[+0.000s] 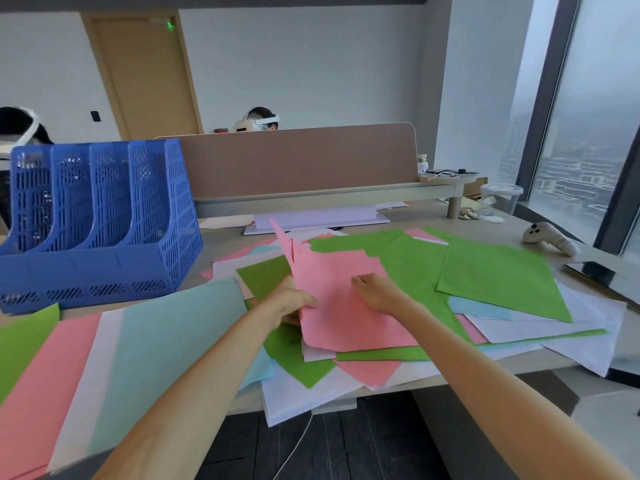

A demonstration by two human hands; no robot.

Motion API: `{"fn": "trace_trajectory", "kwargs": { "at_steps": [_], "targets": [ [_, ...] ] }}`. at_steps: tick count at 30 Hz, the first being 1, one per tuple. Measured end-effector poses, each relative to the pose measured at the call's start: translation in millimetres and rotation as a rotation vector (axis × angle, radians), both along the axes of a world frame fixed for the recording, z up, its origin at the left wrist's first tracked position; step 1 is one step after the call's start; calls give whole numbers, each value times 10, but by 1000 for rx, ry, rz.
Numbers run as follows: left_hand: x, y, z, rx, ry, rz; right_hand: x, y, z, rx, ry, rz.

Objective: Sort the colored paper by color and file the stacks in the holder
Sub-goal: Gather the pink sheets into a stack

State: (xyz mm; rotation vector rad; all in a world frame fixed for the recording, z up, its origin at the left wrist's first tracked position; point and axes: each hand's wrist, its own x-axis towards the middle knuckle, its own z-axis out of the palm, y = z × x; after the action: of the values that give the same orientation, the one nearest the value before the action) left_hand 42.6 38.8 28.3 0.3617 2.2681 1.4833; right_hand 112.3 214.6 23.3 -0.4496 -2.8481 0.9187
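Observation:
A loose heap of green, pink, pale blue and white paper covers the desk's middle and right. My left hand (290,303) grips the left edge of a bunch of pink sheets (346,317), which stand partly lifted and fanned. My right hand (377,292) lies on top of the same pink sheets with its fingers curled. A large green sheet (498,275) lies to the right. Sorted stacks lie at the near left: green (24,337), pink (45,382), white (93,368) and pale blue (166,341). The blue mesh file holder (104,268) stands at the far left, its slots showing no paper.
A tan divider panel (294,161) runs along the desk's far edge, with a person in a headset behind it. A white controller (547,237) lies at the right, near a clear cup (500,199). Some sheets overhang the desk's front edge.

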Motion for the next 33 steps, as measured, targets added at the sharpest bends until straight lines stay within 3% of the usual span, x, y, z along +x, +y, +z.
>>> {"fn": "trace_trajectory", "kwargs": {
  "at_steps": [5,8,10,14,24,27,33],
  "targets": [
    [-39,-104,22,96,178,56,91,211,3,-285,254,-191],
    [-9,-230,111,200,287,42,127,352,5,-621,414,-285],
    [11,-288,186,250,326,36,155,396,50,-800,454,-268],
    [74,-337,340,265,389,62,231,328,245,-943,560,-89],
    [195,-374,912,348,417,14,414,145,907,-715,823,25],
    [260,-368,903,393,439,-19,462,91,896,-659,855,12],
    [329,-355,846,565,564,132,478,35,704,-626,848,0]
  ]
}}
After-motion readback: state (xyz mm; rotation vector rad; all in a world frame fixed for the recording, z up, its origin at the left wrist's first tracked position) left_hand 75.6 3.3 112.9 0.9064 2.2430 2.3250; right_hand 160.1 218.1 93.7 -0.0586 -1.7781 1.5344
